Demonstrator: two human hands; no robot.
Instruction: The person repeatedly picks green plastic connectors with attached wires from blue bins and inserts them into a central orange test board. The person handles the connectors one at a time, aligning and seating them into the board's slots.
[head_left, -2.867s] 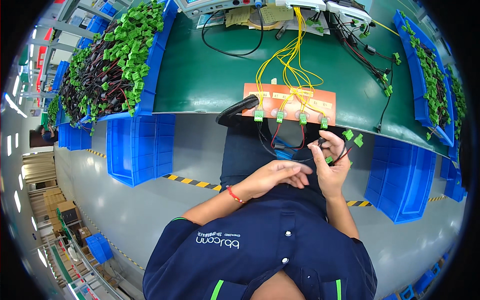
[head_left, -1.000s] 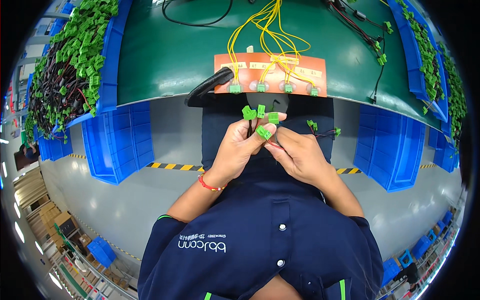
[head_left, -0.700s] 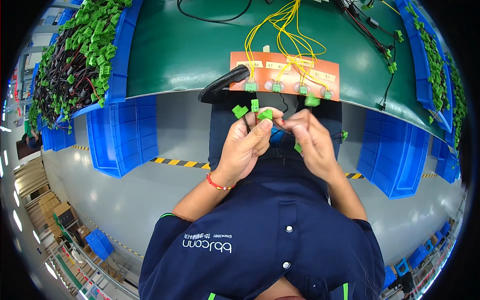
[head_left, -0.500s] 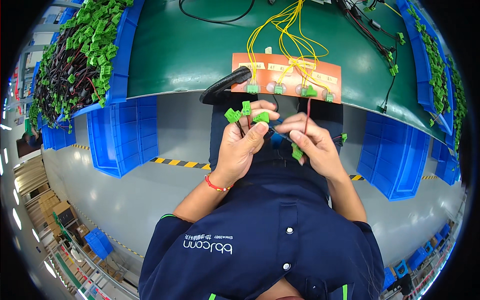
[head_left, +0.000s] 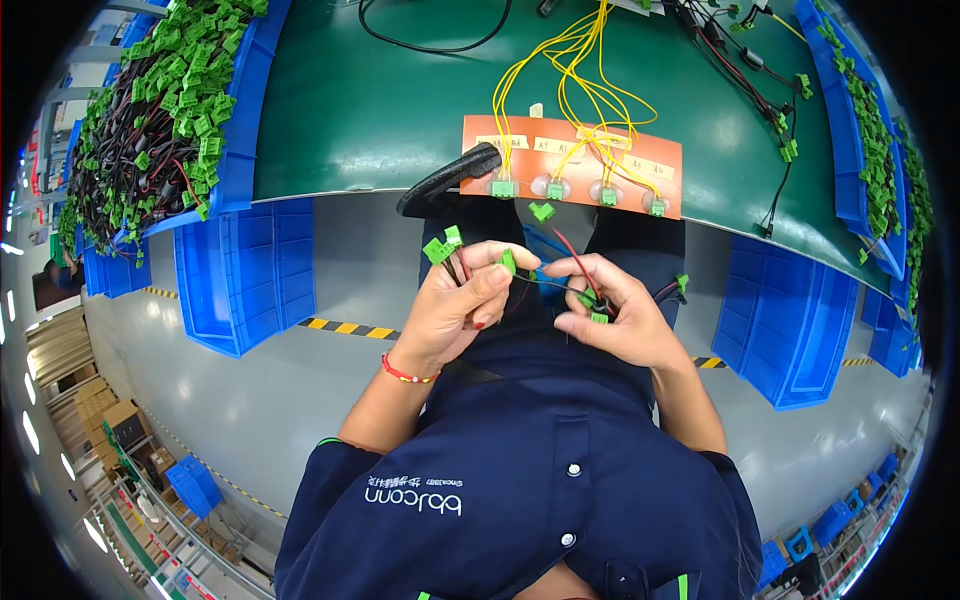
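My left hand (head_left: 440,318) is closed around several wires with green terminal plugs (head_left: 437,250) that poke up past its fingers. Between its thumb and index finger sits another green plug (head_left: 508,262), from which a dark wire runs across to the other hand. My right hand (head_left: 632,318) has its fingers curled round a bunch of wires. From it a red wire (head_left: 566,245) rises to a green plug (head_left: 541,211) near the board edge. A further green plug (head_left: 600,318) shows at its fingertips, and one more (head_left: 682,284) sticks out beyond its back. Fingers hide part of the wires.
An orange board (head_left: 640,152) with yellow wires (head_left: 560,40) and several green sockets lies at the green table's (head_left: 380,130) near edge, beside a black strap-like piece (head_left: 450,178). Blue bins (head_left: 235,150) of wired green plugs flank the table. Blue bins (head_left: 245,280) stand below.
My left hand has moved left and down, away from the right hand. The plug on the red wire has swung left, off the board. The right hand has turned and its fingers curl more.
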